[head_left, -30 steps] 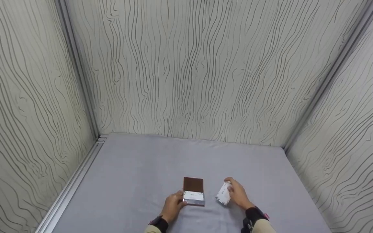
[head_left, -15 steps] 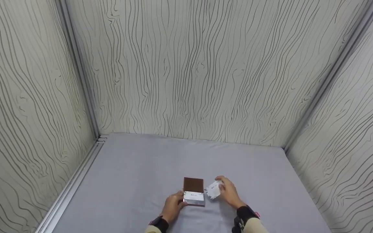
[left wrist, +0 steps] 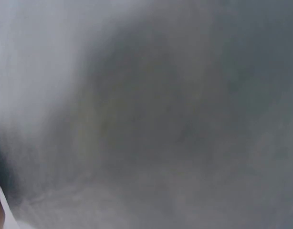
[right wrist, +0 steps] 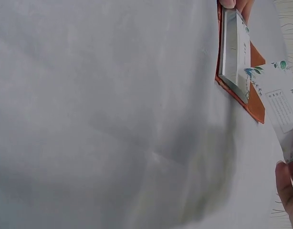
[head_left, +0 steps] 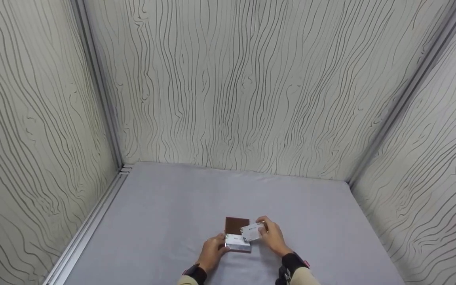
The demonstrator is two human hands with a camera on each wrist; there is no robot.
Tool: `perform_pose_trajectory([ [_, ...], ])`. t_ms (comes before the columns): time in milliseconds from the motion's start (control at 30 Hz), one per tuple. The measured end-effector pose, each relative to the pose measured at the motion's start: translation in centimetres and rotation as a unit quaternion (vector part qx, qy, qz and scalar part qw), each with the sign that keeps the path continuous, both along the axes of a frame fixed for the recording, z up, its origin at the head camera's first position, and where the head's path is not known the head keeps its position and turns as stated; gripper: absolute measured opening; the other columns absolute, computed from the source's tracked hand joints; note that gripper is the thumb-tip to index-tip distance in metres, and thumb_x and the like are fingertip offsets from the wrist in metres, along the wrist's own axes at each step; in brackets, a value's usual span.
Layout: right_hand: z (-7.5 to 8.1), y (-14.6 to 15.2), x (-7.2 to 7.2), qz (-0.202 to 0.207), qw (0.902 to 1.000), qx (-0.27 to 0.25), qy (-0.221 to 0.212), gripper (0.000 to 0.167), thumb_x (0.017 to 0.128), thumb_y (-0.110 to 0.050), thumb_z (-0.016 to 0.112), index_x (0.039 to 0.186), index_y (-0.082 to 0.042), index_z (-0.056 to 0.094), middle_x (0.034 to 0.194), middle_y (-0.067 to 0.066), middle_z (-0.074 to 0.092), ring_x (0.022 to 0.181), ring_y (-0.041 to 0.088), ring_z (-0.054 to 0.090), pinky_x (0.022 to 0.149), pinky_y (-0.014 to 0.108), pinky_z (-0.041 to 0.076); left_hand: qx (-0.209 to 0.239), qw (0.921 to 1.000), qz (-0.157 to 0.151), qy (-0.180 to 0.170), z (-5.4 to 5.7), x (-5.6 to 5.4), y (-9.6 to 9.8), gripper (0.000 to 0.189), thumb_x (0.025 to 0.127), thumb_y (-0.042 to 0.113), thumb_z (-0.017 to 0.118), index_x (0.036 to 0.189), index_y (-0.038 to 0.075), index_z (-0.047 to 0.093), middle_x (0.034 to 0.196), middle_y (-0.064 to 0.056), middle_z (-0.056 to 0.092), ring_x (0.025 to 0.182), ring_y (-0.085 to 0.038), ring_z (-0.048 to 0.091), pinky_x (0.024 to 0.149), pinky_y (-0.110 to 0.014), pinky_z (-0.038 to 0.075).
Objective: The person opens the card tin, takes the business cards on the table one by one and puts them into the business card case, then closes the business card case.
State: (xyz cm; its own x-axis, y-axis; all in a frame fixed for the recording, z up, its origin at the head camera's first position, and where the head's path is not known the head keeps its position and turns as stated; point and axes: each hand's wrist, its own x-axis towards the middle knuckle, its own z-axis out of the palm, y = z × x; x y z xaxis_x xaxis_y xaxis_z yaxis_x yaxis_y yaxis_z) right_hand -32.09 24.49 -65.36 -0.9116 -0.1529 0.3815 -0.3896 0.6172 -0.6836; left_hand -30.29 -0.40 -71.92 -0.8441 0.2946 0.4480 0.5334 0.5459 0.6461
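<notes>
My left hand [head_left: 211, 250] pinches the left side of a brown business card case [head_left: 237, 224], whose lid is flipped back. White business cards [head_left: 234, 238] printed with leaves sit in its silvery front half. In my right hand [head_left: 272, 238] is a white business card [head_left: 252, 232], pinched by its right end, with its left end overlapping the case in the head view. The right wrist view shows the held card [right wrist: 278, 95] tilted, its corner right at the cards in the metal tray [right wrist: 230, 43]. The left wrist view shows mostly blurred cloth.
A grey-lilac cloth [head_left: 164, 213] covers the table. Panels with a wood-grain pattern [head_left: 228, 87] enclose it at the back and both sides. A metal rail [head_left: 89, 225] runs along the left edge.
My right hand has moved left with the card, from beside the case to over its right part, and the card has turned flatter. My left hand has stayed in place on the case.
</notes>
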Motion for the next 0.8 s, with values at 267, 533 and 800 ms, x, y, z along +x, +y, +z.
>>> perform_pose_trajectory([
  [267,-0.7,-0.9,-0.3,0.013,0.9999,0.0,0.011,0.027,0.083,0.012,0.062,0.106,-0.002,0.063,0.071,0.009,0.055,0.064,0.012,0.048,0.058,0.023,0.037,0.017,0.9991,-0.013,-0.036,0.2,-0.2,-0.1,0.019,0.084,0.009,0.074,0.1,0.0,0.075,0.12,-0.023,0.066,0.117,-0.037,0.061,0.099,-0.051,0.048],
  [533,-1.5,-2.4,-0.6,0.016,0.9998,0.007,0.006,0.025,0.081,0.01,0.068,0.102,-0.003,0.065,0.093,0.01,0.061,0.082,0.025,0.059,0.067,0.033,0.053,0.021,0.9976,-0.011,-0.065,0.3,-0.2,0.1,0.018,0.084,0.009,0.074,0.101,0.002,0.075,0.123,-0.022,0.064,0.119,-0.035,0.06,0.102,-0.051,0.045],
  [800,-2.2,-3.5,-0.4,0.003,0.9995,0.023,-0.02,0.022,0.084,0.009,0.068,0.101,-0.005,0.065,0.093,0.006,0.056,0.075,0.017,0.057,0.066,0.027,0.05,0.016,0.998,-0.009,-0.061,0.5,-0.2,0.2,0.014,0.084,0.01,0.074,0.096,0.002,0.075,0.12,-0.023,0.066,0.118,-0.038,0.06,0.101,-0.052,0.046],
])
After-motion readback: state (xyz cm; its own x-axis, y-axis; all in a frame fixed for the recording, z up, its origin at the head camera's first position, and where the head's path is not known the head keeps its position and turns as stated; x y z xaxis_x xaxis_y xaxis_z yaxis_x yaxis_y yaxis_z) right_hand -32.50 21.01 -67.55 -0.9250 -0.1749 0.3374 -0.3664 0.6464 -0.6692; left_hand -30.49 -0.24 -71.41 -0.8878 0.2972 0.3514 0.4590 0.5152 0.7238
